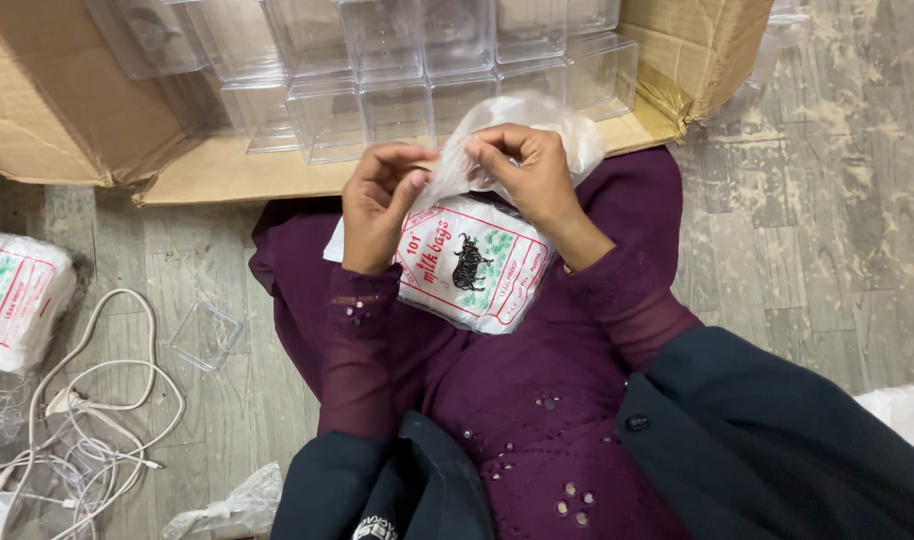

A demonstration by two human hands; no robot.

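Two hands, left hand (377, 205) and right hand (525, 170), pinch a thin clear plastic bag (537, 120) at centre frame, fingers grasping its film above a printed packet of bags (472, 265) on the lap.

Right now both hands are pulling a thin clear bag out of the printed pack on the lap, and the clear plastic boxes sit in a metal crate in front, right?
Nearly. The clear plastic boxes sit in an opened cardboard carton, not a metal crate. The head view shows it. The rest holds: the left hand and right hand both pinch a thin clear bag above the printed pack on the lap.
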